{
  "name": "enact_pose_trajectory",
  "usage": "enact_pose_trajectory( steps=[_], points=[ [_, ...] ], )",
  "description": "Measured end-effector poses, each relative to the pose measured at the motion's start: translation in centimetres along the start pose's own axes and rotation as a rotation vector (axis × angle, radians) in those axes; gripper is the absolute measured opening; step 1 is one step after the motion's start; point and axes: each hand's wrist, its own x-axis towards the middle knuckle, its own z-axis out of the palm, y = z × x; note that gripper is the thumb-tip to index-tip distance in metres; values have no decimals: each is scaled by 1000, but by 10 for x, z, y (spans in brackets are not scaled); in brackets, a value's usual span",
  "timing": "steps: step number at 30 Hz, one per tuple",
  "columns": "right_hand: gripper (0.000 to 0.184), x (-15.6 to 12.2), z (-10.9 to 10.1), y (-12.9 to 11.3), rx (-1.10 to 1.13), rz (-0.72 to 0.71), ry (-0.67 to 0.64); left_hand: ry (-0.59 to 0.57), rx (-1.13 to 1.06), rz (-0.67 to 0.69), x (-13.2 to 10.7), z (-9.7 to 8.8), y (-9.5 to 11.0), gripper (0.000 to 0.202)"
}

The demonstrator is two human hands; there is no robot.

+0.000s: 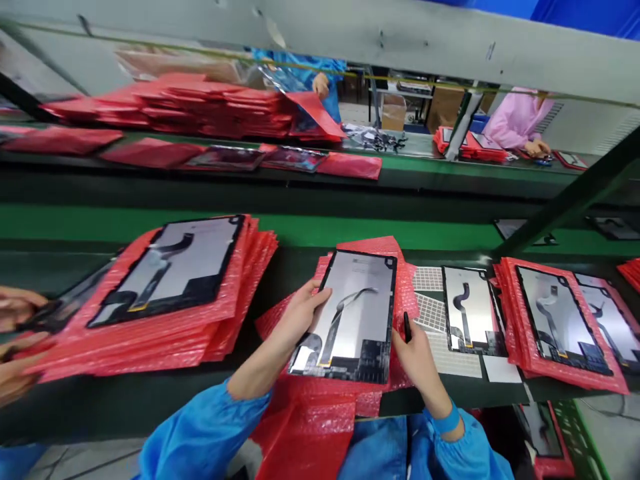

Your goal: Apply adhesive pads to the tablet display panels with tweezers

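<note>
A tablet screen panel lies back side up, silver with a flex cable, on red bubble wrap in front of me. My left hand grips the panel's left edge, thumb on top. My right hand rests at its right edge, fingers closed round a black pen. Both my sleeves are blue.
A stack of red bubble bags topped by a panel sits left. Panels on a white grid mat and red bags lie right. Another person's hands show at far left. Across the green belt, workers in blue and pink stand.
</note>
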Motion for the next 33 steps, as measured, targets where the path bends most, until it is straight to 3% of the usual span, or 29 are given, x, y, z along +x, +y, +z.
enact_pose_trajectory(
  steps=[3,7,9,13,16,18,20,22,25,28,33],
  points=[
    [44,-5,-32,6,37,45,89,-70,-25,-77,8,25,-18,58],
    [51,-6,-81,15,150,106,190,-113,-12,-121,2,23,-30,76],
    [55,0,-99,18,130,98,242,-122,127,-32,-5,14,-28,80],
    [65,16,-111,18,20,68,358,0,778,236,-18,-2,-16,67],
    [62,17,-106,18,18,90,288,82,967,544,-25,-1,-10,52],
    [55,12,-101,19,78,125,162,-33,897,812,-34,8,-8,40],
    [49,5,-96,20,134,159,45,-263,836,1014,-47,24,-8,36],
    [46,-1,-93,21,149,172,-14,-502,866,1128,-59,45,-11,35],
    [41,-10,-92,26,115,166,-32,-717,1013,1187,-70,74,-25,55],
    [36,-16,-90,32,102,175,-53,-807,1133,1151,-71,90,-44,80],
    [31,-21,-88,41,56,150,-70,-818,1197,1147,-68,89,-59,68]
  ],
)
